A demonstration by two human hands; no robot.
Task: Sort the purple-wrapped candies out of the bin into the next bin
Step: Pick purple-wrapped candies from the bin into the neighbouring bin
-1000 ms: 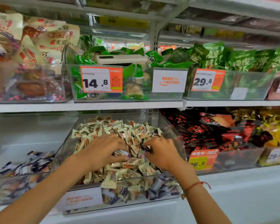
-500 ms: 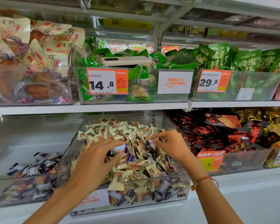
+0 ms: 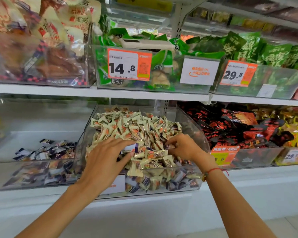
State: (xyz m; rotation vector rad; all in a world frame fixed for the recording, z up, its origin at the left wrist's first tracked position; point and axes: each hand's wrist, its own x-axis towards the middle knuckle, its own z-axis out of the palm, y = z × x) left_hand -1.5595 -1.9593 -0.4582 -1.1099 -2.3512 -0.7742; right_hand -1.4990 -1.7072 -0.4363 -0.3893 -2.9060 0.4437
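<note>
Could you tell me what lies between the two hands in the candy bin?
In the head view, cream-wrapped candies fill the stretch between the left hand and right hand.

Bright even light, soft blur thruout, wide-angle edge bending, faint glare

— What is carried by the lower white shelf (image 3: 144, 200)?

— Clear bins are set on it side by side: a left bin (image 3: 33, 176) with a thin scatter of purple-wrapped candies (image 3: 46, 150), a middle bin (image 3: 187, 179) heaped with cream-wrapped candies (image 3: 136, 127), then a bin of black-and-red packets (image 3: 234, 127), and a bin of yellow packets (image 3: 296, 134) at the right edge.

— And the upper shelf (image 3: 110, 92)?

— Three clear bins are seen on it in a row: brown snack packs (image 3: 41, 62) at the left, green packs with a 14.8 price tag (image 3: 129, 64) in the middle, dark green packs tagged 29.8 (image 3: 237, 73) at the right.
</note>
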